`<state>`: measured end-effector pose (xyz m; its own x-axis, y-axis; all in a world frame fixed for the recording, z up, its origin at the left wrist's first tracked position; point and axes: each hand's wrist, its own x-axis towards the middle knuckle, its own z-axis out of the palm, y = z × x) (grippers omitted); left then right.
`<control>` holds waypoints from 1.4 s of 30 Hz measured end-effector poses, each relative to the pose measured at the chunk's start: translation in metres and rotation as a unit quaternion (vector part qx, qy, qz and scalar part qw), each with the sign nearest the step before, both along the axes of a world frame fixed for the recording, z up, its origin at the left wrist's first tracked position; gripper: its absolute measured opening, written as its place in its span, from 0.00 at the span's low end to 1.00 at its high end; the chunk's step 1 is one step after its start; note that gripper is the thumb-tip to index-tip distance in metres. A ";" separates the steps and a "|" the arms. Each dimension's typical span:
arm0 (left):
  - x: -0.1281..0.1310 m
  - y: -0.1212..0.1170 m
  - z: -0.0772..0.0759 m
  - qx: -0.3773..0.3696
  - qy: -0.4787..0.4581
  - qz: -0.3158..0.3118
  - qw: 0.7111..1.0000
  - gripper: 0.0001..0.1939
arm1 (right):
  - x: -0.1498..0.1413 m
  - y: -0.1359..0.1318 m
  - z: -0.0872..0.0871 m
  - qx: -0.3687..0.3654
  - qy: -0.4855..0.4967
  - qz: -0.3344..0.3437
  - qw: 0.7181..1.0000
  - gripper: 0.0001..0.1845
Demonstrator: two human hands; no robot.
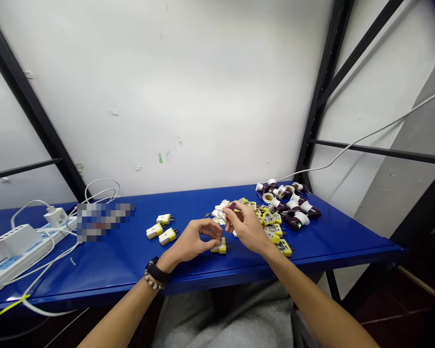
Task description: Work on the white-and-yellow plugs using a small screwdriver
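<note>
Near plug (220, 248): my landmark; flat on the blue table (119, 261), pins to the right, at the L hand's (195, 239) fingertips. Prob. lying there bc both hands reach it easily.
L hand: left of the near plug, fingers curved, thumb & forefinger tips close together by its body. From my end of the feed I can't tell if they grip anything or just hover (detail's too small).
R hand (249, 228): right of and partly beyond the near plug, thumb & fingers pinching a small dark piece (233, 206), raised off the table, prob. to keep it in sight. Can't ID the piece.
Three plugs (167, 236): left of the near plug, grouped, pins roughly rightward; I'd guess kept that side so they don't mix w/ loose parts.
White parts (217, 213): heaped beyond the near plug, partly hidden by the R hand.
Yellow parts (274, 229): bunched right of the near plug, some w/ metal pins showing; close to the R hand, prob. for a short reach.
Lamp holders (293, 205): farther right & beyond the near plug, jumbled, maroon w/ white collars; clear of both hands.
Power strip (25, 258): far left of the near plug, white cables (47, 312) trailing, prob. so cords stay off the work spot.
</note>
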<state>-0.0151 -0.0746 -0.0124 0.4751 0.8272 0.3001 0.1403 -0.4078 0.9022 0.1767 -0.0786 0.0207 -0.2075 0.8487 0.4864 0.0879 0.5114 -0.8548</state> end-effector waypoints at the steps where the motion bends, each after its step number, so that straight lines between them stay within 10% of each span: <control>1: -0.001 0.000 0.000 0.002 0.005 0.001 1.000 0.13 | -0.002 0.001 0.001 0.005 -0.010 0.003 1.000 0.13; 42: -0.003 -0.001 0.001 0.109 0.113 0.072 0.985 0.09 | -0.023 0.006 0.006 0.118 -0.085 -0.068 0.987 0.08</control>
<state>-0.0178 -0.0758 -0.0116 0.4332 0.8187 0.3770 0.3983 -0.5491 0.7347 0.1541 -0.0725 0.0266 -0.1951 0.7418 0.6416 0.3015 0.6679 -0.6805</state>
